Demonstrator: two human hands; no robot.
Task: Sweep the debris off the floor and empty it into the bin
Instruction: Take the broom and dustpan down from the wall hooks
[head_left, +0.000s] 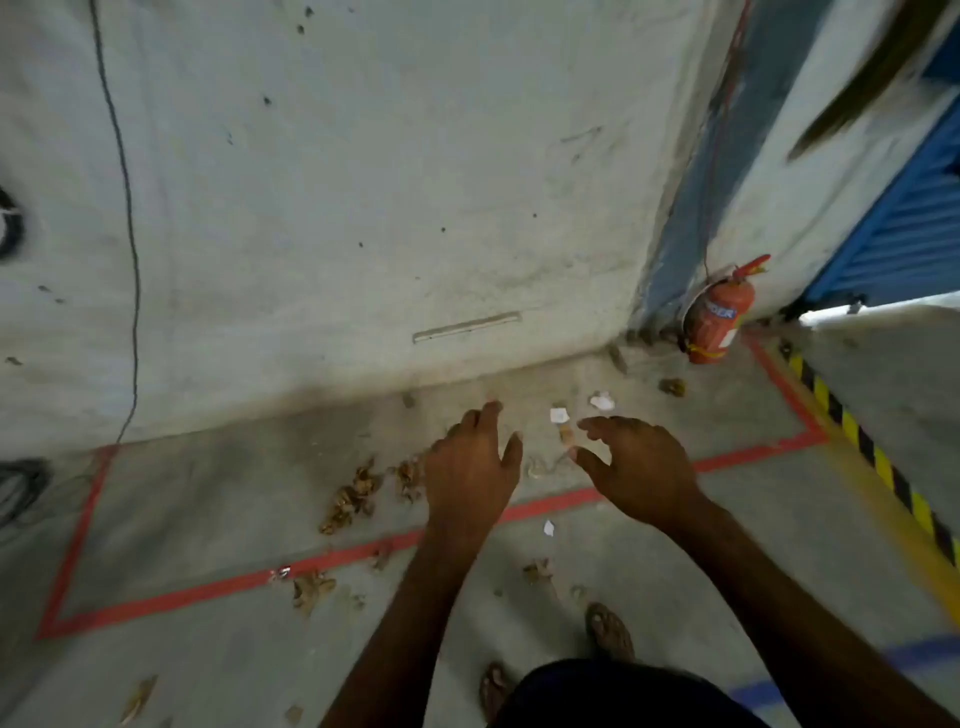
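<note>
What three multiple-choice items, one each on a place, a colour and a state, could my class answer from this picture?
1. Where is the fire extinguisher?
A. In the wall corner
B. Between the feet
C. Inside the taped rectangle

2. What colour is the tape line across the floor?
A. Green
B. Red
C. White

3. What do the hands hold?
A. A broom
B. A dustpan
C. Nothing

Answers: 1 A, it leans where the two walls meet. 2 B, the line is red. 3 C, the left hand and right hand are spread open above the dry leaves and paper scraps.
</note>
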